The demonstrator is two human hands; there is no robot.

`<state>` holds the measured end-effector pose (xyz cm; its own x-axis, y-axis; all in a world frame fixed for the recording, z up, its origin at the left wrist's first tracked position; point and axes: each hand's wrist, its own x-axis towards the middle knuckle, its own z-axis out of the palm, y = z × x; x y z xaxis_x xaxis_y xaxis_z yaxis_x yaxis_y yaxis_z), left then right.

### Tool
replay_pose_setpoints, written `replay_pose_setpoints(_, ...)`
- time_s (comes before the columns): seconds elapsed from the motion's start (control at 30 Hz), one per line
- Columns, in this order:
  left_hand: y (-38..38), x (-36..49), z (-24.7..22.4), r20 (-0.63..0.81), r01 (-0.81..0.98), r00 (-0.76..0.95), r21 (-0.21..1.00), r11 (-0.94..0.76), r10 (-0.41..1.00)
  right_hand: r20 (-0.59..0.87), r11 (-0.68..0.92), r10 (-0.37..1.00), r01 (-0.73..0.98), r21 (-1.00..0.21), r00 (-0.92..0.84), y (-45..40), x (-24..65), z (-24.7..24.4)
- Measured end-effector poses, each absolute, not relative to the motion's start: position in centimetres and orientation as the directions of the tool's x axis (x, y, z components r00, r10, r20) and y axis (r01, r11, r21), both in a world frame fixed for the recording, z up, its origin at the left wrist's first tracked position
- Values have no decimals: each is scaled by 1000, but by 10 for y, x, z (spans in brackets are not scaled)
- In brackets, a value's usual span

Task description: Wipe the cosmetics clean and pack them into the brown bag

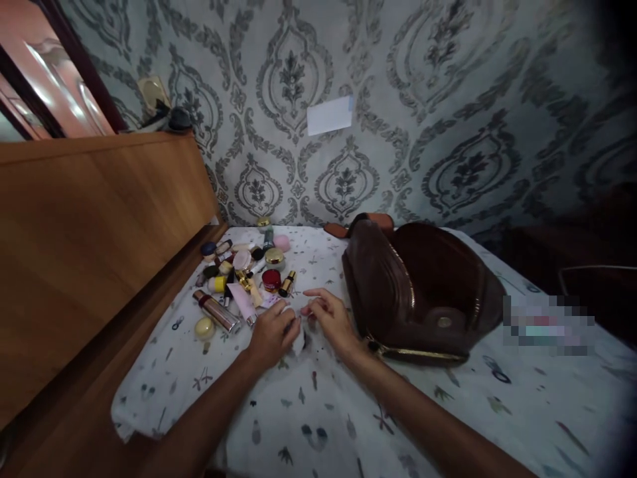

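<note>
My left hand (pixel 273 335) is closed around a crumpled white tissue-like piece (pixel 299 340) over the patterned white sheet (pixel 298 398). Just to its right is my right hand (pixel 331 318), its index finger stretched out and its fingers apart, with nothing visible in them. Beyond and left of my hands lie a pink tube (pixel 242 300), a red jar (pixel 271 279), a small black and gold tube (pixel 287 283) and a silver bottle (pixel 219 312). A brown bag (pixel 413 292) lies with its top gaping, right of my right hand.
Several more cosmetics, among them a gold-lidded jar (pixel 274 257) and a cream round container (pixel 204 328), crowd the sheet's left side. A wooden panel (pixel 99 219) borders it at left. Patterned wallpaper (pixel 293 159) rises behind. A blurred-out patch (pixel 547 325) lies at right.
</note>
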<state>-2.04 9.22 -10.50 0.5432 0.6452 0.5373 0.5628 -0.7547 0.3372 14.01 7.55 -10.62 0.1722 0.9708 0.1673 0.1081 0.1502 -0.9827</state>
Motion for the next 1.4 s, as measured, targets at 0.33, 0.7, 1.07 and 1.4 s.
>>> replay_pose_setpoints(0.33, 94, -24, -109, 525, 582, 474, 415, -699, 707, 226, 200, 970, 244, -949, 84, 71, 129, -130)
replay_pose_setpoints(0.7, 132, -50, -58, 370, 777, 301, 439, -451, 879, 219, 198, 972, 211, -957, 82, 74, 129, -133)
replay_pose_setpoints(1.07, 273, -92, -38, 41, 919, 262, 295, -262, 964, 239, 219, 968, 213, -952, 75, 72, 129, -130)
replay_pose_setpoints(1.4, 300, -94, -49, -36, 926, 270, 283, -250, 962, 230, 213, 971, 205, -955, 63, 73, 129, -132)
